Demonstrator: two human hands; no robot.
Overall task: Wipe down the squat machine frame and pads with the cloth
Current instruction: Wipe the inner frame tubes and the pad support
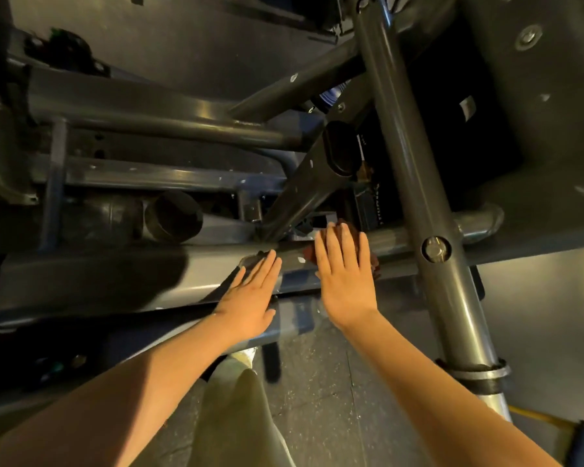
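A grey steel squat machine frame fills the view, with a wide horizontal beam [115,278] running across the middle. My right hand [344,274] lies flat, fingers straight, pressing a dark reddish-brown cloth [374,262] onto that beam; only the cloth's edges show around the fingers. My left hand [250,294] rests flat on the same beam just to the left, fingers straight and together, holding nothing. A black pad panel [469,136] sits in shadow at the upper right.
A thick upright tube [429,197] with a bolt crosses the beam right of my right hand. More tubes [155,112] and an open pipe end [174,215] lie behind the beam. Speckled rubber floor [324,392] and my leg [236,416] are below.
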